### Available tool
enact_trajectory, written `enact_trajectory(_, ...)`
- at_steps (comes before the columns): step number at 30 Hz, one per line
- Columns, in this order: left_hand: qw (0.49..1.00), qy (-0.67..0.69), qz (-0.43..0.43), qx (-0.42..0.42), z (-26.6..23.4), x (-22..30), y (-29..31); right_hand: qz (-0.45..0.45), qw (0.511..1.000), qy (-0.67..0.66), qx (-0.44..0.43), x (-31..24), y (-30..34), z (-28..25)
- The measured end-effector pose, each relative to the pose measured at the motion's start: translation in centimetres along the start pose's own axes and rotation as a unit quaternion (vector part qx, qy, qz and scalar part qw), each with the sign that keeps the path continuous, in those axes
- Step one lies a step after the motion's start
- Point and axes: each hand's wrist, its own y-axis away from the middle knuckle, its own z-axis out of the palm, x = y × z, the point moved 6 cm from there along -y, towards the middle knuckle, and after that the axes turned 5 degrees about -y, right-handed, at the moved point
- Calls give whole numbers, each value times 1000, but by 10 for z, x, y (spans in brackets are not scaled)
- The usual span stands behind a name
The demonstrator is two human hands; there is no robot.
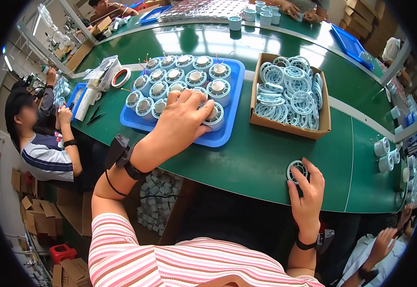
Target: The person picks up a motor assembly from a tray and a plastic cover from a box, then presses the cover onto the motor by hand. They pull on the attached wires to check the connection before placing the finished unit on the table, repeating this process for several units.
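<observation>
My left hand (182, 117) reaches over the blue tray (225, 136), its fingers bent and its thumb and forefinger against a light-blue cylindrical housing (215, 116) at the near right corner. Rows of similar housings with round slotted tops fill the tray, some with thin wires sticking up; my hand hides part of them. Near the table's front edge, my right hand (308, 191) has its thumb and fingers around the rim of a light-blue spoked ring (296, 171). That ring is at the green tabletop; whether it is lifted cannot be told.
An open cardboard box (289, 130) heaped with spoked rings stands right of the tray. Tape roll (121, 77), plastic bag (104, 71) and black tweezers (95, 116) lie left. More housings (385, 155) stand at the right. Co-workers sit around; a box of white parts (158, 203) is below the table.
</observation>
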Motion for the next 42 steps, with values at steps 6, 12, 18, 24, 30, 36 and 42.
enact_trajectory(6,989,136,41,-44,-3,3,-10,-6,1000,-6,2,2,-1,1)
enact_trajectory(12,983,145,103,-33,-9,7,-20,85,992,-73,56,15,5,0)
enact_trajectory(18,986,134,40,85,-44,20,-19,48,994,-88,52,12,-2,-3)
enact_trajectory(24,957,232,175,16,-24,109,-14,10,999,-34,-26,16,-2,-4)
enact_trajectory(30,940,313,77,-112,20,131,-10,55,995,-60,-56,18,-4,-6)
enact_trajectory(36,762,620,-57,-179,48,123,5,32,992,-98,-74,21,-7,-18)
enact_trajectory(42,543,743,-185,-345,50,135,4,26,989,-99,-107,26,-5,-20)
